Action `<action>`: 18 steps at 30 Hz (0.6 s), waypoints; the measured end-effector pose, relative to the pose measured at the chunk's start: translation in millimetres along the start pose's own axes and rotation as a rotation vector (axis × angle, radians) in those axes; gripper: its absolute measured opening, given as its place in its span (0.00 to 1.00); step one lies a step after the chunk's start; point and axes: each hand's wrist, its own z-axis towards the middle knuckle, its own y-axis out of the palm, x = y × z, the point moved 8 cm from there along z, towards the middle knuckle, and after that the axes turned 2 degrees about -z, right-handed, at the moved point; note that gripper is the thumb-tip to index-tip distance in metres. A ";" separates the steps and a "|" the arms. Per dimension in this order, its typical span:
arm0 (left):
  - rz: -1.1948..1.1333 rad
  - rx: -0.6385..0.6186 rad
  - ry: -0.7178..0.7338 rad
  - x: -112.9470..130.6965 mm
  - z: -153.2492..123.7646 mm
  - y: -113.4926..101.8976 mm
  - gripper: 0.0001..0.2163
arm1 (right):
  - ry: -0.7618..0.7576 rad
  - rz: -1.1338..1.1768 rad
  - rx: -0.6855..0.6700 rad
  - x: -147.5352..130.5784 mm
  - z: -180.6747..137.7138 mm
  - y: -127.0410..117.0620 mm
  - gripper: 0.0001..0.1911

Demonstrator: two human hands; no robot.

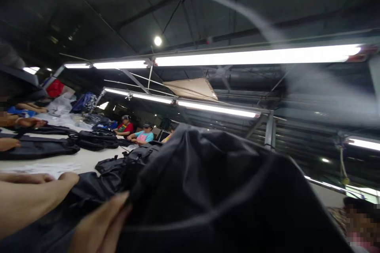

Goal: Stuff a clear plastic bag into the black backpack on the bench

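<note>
Black fabric bag raised close to camera, left hand resting flat on it, right hand fingers pinching its edge, co-workers seated beyond.

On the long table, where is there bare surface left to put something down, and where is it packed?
One pale strip of table is bare, between the flat black bags at left and the black fabric that the left hand and right hand press on. White papers edge it. Farther back, bags and cloth piles crowd the top.

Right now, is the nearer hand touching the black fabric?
Touching: the head view shows the hand with fingertips pressed against the black fabric's edge, no gap.
</note>
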 end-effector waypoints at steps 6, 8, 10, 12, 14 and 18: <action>0.247 0.054 0.151 103.5 149.3 13.0 0.19 | -0.177 -0.043 0.026 -152.4 119.3 -14.7 0.24; 0.338 0.044 0.163 91.6 156.9 17.1 0.17 | -0.300 -0.013 -0.016 -177.1 121.1 9.5 0.23; 0.405 0.013 0.158 52.0 136.6 25.1 0.14 | -0.407 0.023 -0.115 -171.9 97.3 52.6 0.19; 0.435 -0.066 0.127 -5.0 95.6 42.5 0.12 | -0.430 0.047 -0.264 -134.7 58.6 107.4 0.13; 0.434 -0.211 0.042 -67.1 43.1 70.4 0.11 | -0.366 0.063 -0.420 -75.8 15.8 160.7 0.09; 0.349 -0.487 -0.085 -152.1 -64.9 136.5 0.12 | -0.063 0.084 -0.689 54.6 -62.0 233.7 0.09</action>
